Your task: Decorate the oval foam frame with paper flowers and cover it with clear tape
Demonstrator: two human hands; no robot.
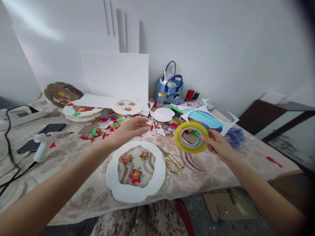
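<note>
My right hand (218, 144) grips the right side of a large roll of yellow tape (179, 139), held up above the table. My left hand (134, 129) is stretched out, fingers extended toward the paper scraps, and holds nothing. Below it lies a white scalloped frame (114, 175) with a clear middle bearing three red flowers (136, 176) with green leaves. Gold-handled scissors (174, 162) rest on the cloth between the frame and the tape roll.
A white glue gun (43, 146) and a black phone (55, 127) lie at left with cables. Behind are finished-looking flower frames (127, 106), paper scraps (158, 127), a blue bag (169, 90), a jar (160, 99) and white boards (118, 72). A red item (275, 161) lies at right.
</note>
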